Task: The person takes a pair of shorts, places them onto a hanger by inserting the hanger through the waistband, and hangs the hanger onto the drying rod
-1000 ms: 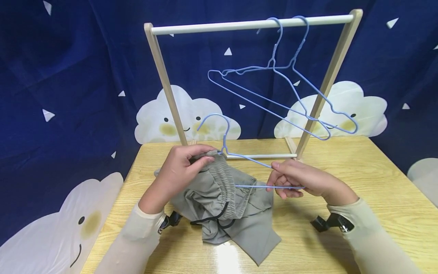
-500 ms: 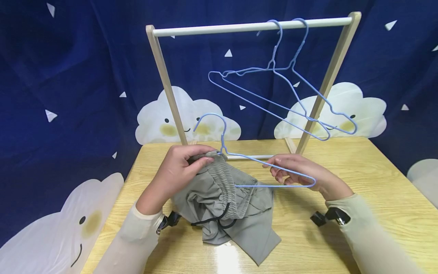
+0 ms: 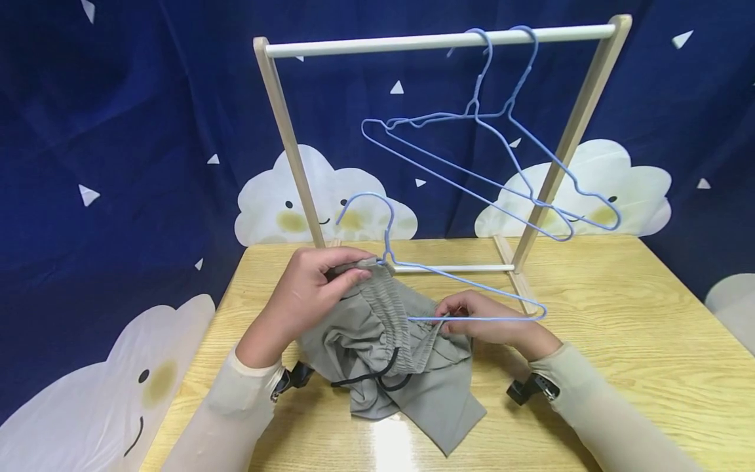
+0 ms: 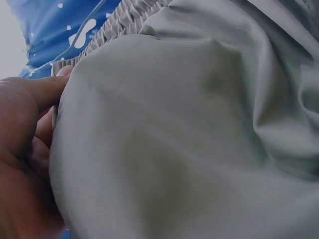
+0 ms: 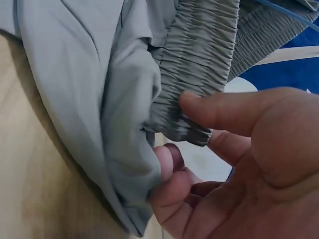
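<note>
Grey pants [image 3: 448, 419] with an elastic waistband [image 5: 199, 50] and a black drawstring [image 3: 360, 379] lie bunched on the table. My left hand [image 3: 307, 298] pinches the waistband's upper left side between thumb and fingers, close to the neck of a blue wire hanger [image 3: 472, 283]. The hanger's left part is hidden inside the waist; its right end sticks out bare, hook upward. My right hand [image 3: 480, 318], behind the hanger's bottom bar, pinches the waistband's right edge. In the right wrist view its thumb [image 5: 214, 107] presses on the gathered elastic, with the other fingers partly behind the cloth.
A wooden rack [image 3: 580, 124] with a white top rail [image 3: 366, 46] stands at the back of the table [image 3: 613, 380]. Two more blue hangers [image 3: 522, 85] hang from the rail's right half. A dark blue curtain [image 3: 147, 98] with clouds surrounds the table.
My right hand has let go of the hanger's right end, moved left behind it and taken the waistband's right edge. My left hand keeps its grip in place.
</note>
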Tool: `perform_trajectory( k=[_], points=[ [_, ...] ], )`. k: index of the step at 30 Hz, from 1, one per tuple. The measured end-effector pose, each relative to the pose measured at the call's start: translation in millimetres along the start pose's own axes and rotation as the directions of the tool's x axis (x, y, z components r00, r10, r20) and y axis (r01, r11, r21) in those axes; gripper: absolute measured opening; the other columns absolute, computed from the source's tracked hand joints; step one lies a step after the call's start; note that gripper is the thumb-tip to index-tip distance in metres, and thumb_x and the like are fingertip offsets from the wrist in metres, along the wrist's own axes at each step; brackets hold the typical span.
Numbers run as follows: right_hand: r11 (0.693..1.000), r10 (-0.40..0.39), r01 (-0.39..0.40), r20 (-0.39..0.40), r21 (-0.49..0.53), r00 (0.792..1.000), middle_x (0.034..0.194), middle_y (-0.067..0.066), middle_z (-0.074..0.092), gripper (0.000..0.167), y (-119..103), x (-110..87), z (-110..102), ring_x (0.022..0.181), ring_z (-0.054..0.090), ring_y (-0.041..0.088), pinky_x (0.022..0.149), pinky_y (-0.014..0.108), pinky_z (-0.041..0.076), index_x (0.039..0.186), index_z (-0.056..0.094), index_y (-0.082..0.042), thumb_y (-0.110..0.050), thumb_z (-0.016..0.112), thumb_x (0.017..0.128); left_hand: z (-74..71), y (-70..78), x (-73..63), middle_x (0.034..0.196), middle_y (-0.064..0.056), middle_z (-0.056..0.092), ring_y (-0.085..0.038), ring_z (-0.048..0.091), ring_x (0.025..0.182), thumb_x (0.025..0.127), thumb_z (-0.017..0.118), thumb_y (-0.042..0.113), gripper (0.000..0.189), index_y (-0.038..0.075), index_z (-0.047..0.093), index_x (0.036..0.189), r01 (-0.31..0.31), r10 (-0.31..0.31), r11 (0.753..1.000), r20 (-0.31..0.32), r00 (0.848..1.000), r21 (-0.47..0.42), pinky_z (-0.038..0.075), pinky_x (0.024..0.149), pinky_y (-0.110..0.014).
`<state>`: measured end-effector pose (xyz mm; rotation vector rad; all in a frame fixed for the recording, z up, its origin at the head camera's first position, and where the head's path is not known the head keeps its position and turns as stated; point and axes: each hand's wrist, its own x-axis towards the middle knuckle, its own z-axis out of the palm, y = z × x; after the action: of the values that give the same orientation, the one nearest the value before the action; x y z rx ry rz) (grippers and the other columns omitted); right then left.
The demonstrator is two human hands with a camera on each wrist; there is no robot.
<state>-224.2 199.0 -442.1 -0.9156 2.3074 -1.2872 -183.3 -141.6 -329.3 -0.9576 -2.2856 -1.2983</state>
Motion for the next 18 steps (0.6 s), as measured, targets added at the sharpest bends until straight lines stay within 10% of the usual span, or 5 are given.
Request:
perform_trajectory(
  k=[18],
  points=[
    [0.981, 0.176, -0.186, -0.153, -0.053, 0.973, 0.081, -0.004, 0.066, 0.006, -18.8, -26.2, -50.1, 0.074, 0.055, 0.005, 0.066, 0.022, 0.048, 0.094, 0.077, -0.002, -0.006, 0.081, 0.093, -19.6, -6.7, 0.4, 0.103, -0.006, 0.084, -0.007, 0.072, 0.08, 0.092, 0.085, 0.004, 0.02, 0.006, 0.085, 0.112, -0.01, 0.017, 0.999, -0.132, 0.991, 0.051, 0.057, 0.07, -0.016]
  ],
)
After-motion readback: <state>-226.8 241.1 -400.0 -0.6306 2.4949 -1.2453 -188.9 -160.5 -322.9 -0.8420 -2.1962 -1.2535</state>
